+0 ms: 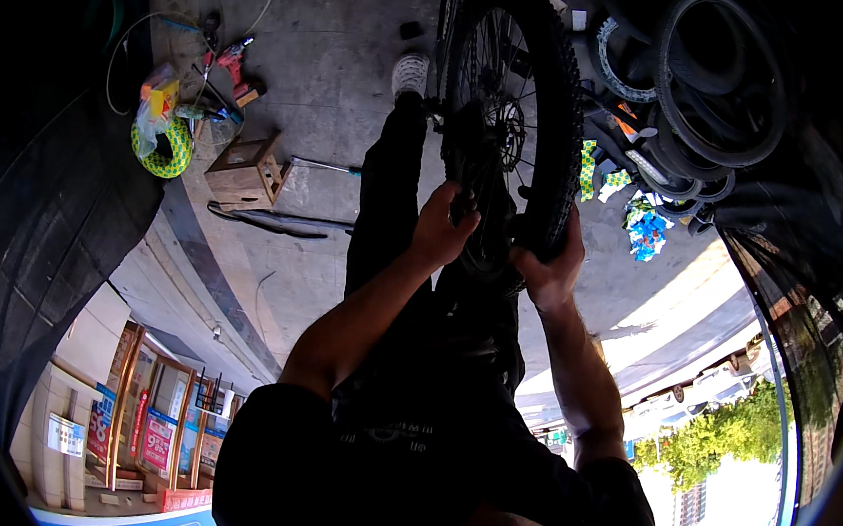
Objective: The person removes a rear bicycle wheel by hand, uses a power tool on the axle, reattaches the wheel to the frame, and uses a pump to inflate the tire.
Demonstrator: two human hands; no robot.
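A bicycle wheel with a black knobby tire (559, 126) and a disc rotor (511, 132) stands between my legs, dark bike parts along its left side. My left hand (443, 227) has its fingers curled at the lower left of the wheel, on a dark part that I cannot make out. My right hand (550, 266) grips the tire at its lower right, thumb pressed on it and fingers mostly hidden behind it. My sneaker (410, 72) shows left of the wheel.
A wooden stool (247, 168), red power drill (234, 72), hose coil (175, 148), long rod (321, 166) and dark strip (278, 224) lie left on the concrete floor (309, 50). Piled tires (772, 82), patterned packets (615, 184) and a blue crumpled item (646, 235) lie right. Shopfronts and trees edge the view.
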